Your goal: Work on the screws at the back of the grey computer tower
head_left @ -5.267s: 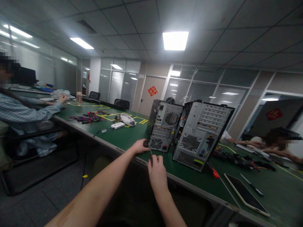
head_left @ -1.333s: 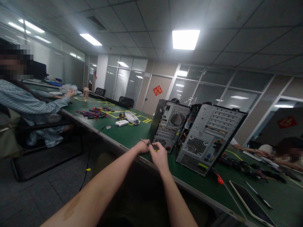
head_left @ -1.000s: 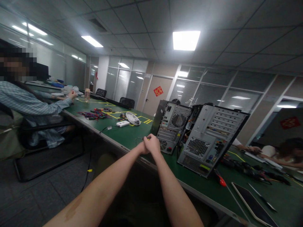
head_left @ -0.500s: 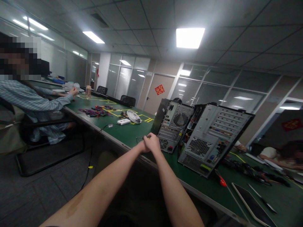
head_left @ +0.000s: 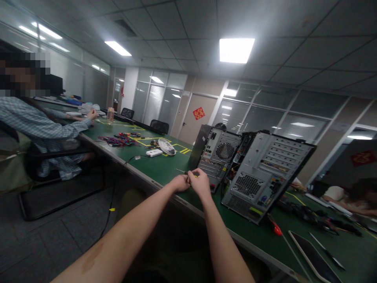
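My left hand (head_left: pixel 180 183) and my right hand (head_left: pixel 200 181) meet over the green table (head_left: pixel 147 168), near its front edge. Both have their fingers closed around something small, with a bit of yellow between them. A thin rod (head_left: pixel 180 171) sticks out leftward from the fingers; the rest of the item is hidden. Just right of my hands stands an open computer case (head_left: pixel 219 151), with a second computer case (head_left: pixel 256 177) beside it, rear panels facing me.
Left of my hands lie a white power strip (head_left: pixel 154 153), a white oval object (head_left: pixel 167 146) and a bundle of coloured wires (head_left: pixel 119 140). A red-handled tool (head_left: pixel 276 228) and a tablet (head_left: pixel 313 255) lie right. People sit at both sides.
My right hand has moved slightly right and its fingers have shifted, showing more of the small item. The thin rod now points left at a different angle.
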A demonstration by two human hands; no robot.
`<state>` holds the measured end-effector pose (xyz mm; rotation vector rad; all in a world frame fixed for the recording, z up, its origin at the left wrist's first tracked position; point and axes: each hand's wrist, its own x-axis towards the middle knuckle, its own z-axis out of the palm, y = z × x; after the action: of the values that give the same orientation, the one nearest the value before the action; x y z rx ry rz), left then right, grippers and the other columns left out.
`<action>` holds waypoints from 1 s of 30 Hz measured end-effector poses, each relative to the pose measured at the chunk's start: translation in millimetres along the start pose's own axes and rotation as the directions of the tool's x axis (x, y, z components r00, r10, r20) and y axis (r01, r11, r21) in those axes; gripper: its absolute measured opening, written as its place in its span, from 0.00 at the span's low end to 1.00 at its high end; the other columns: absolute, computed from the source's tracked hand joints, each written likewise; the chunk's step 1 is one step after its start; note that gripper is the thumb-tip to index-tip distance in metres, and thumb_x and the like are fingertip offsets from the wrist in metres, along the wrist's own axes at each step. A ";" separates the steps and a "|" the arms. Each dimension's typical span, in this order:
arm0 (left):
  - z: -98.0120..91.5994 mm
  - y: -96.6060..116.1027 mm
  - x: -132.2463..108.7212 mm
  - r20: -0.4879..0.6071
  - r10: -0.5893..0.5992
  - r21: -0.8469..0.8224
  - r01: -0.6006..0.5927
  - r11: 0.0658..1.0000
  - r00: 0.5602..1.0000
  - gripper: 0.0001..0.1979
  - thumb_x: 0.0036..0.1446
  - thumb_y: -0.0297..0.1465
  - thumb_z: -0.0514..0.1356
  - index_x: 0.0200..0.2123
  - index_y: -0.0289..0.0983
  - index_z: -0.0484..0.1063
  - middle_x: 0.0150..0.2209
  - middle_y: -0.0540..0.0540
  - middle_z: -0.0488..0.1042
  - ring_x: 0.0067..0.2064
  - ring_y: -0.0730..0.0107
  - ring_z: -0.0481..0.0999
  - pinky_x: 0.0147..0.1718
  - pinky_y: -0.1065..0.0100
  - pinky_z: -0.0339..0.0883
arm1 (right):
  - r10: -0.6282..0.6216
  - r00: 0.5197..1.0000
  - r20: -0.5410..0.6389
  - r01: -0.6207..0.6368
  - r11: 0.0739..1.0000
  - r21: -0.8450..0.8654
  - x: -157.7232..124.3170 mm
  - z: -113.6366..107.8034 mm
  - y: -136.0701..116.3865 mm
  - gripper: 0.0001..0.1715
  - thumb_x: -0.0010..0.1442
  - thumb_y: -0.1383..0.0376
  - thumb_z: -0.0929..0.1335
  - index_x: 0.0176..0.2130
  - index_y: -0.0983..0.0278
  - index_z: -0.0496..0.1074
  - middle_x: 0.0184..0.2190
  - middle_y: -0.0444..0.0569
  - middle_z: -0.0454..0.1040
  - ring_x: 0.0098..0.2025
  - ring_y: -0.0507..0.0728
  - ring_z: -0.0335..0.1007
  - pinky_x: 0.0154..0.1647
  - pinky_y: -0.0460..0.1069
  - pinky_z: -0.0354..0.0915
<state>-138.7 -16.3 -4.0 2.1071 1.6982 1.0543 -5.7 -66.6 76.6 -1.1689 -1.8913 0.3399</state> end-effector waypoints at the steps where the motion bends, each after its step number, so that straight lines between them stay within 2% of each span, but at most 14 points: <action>1: -1.4 1.7 -1.5 0.010 -0.037 0.006 0.037 0.999 0.999 0.08 0.50 0.29 0.62 0.36 0.38 0.73 0.36 0.45 0.79 0.40 0.63 0.78 0.40 0.69 0.69 | -0.008 1.000 -0.023 0.009 1.000 0.022 -4.5 -8.4 3.0 0.15 0.56 0.52 0.67 0.30 0.59 0.74 0.23 0.44 0.75 0.27 0.56 0.68 0.31 0.48 0.60; 4: -5.7 6.9 -5.4 0.000 -0.069 -0.021 0.069 0.997 0.998 0.06 0.49 0.28 0.62 0.33 0.39 0.70 0.31 0.49 0.77 0.33 0.68 0.75 0.33 0.71 0.65 | -0.014 0.997 -0.079 0.020 0.997 0.079 -23.1 -35.1 14.1 0.20 0.56 0.48 0.66 0.30 0.61 0.74 0.27 0.46 0.76 0.30 0.56 0.69 0.33 0.48 0.61; 7: -8.9 9.8 -8.3 -0.024 -0.043 -0.074 0.041 0.996 0.999 0.07 0.48 0.29 0.63 0.31 0.39 0.67 0.30 0.51 0.75 0.32 0.70 0.73 0.32 0.71 0.63 | 0.006 0.993 -0.119 0.009 0.992 0.126 -47.8 -57.7 28.8 0.23 0.56 0.46 0.67 0.31 0.63 0.75 0.27 0.47 0.76 0.30 0.56 0.69 0.33 0.48 0.62; 10: -10.2 9.3 -10.2 -0.024 -0.015 -0.145 0.011 0.989 1.000 0.10 0.48 0.32 0.65 0.32 0.39 0.67 0.29 0.52 0.73 0.32 0.70 0.72 0.31 0.71 0.62 | 0.034 0.988 -0.149 -0.011 0.989 0.150 -72.8 -70.3 48.3 0.24 0.55 0.45 0.69 0.32 0.63 0.75 0.28 0.47 0.76 0.31 0.57 0.69 0.34 0.49 0.63; 14: -10.7 7.0 -11.5 -0.019 0.032 -0.248 -0.036 0.968 0.999 0.14 0.45 0.34 0.68 0.32 0.39 0.66 0.29 0.54 0.72 0.32 0.71 0.72 0.31 0.72 0.62 | 0.105 0.976 -0.192 -0.062 0.974 0.216 -97.0 -71.0 77.2 0.24 0.55 0.44 0.69 0.33 0.63 0.75 0.23 0.44 0.72 0.28 0.56 0.67 0.32 0.49 0.62; 17: -11.7 7.5 -12.7 -0.014 0.040 -0.298 -0.043 0.954 0.999 0.13 0.44 0.32 0.68 0.32 0.38 0.67 0.28 0.54 0.72 0.31 0.72 0.72 0.31 0.73 0.63 | 0.128 0.967 -0.219 -0.072 0.967 0.245 -105.8 -66.0 90.0 0.25 0.56 0.44 0.69 0.34 0.64 0.75 0.22 0.44 0.71 0.27 0.56 0.67 0.32 0.49 0.63; 20: -13.6 9.5 -13.9 -0.014 0.035 -0.277 -0.038 0.960 0.999 0.08 0.44 0.28 0.64 0.30 0.37 0.69 0.28 0.53 0.73 0.31 0.72 0.71 0.31 0.73 0.63 | 0.128 0.956 -0.266 -0.061 0.968 0.245 -109.6 -63.1 91.5 0.24 0.56 0.45 0.69 0.34 0.64 0.75 0.27 0.48 0.74 0.31 0.58 0.70 0.35 0.50 0.65; 24: -15.3 10.7 -13.8 0.000 0.039 -0.224 -0.039 0.974 0.999 0.04 0.46 0.29 0.63 0.28 0.37 0.71 0.28 0.52 0.73 0.31 0.72 0.71 0.31 0.72 0.63 | 0.142 0.938 -0.315 -0.082 0.977 0.196 -111.7 -67.3 89.4 0.23 0.56 0.46 0.68 0.34 0.63 0.75 0.31 0.51 0.77 0.36 0.60 0.73 0.39 0.51 0.66; 30: -14.2 9.0 -12.0 0.010 0.035 -0.203 -0.033 0.979 0.999 0.04 0.46 0.29 0.63 0.28 0.37 0.72 0.28 0.51 0.74 0.31 0.71 0.72 0.32 0.72 0.64 | 0.155 0.956 -0.249 -0.139 0.987 0.079 -109.0 -76.7 96.7 0.23 0.55 0.45 0.67 0.32 0.62 0.75 0.30 0.50 0.78 0.35 0.60 0.74 0.37 0.51 0.65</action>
<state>-142.1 -33.5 6.8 2.0159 1.4839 1.1662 132.2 -121.5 5.4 -1.2527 -1.5657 0.3099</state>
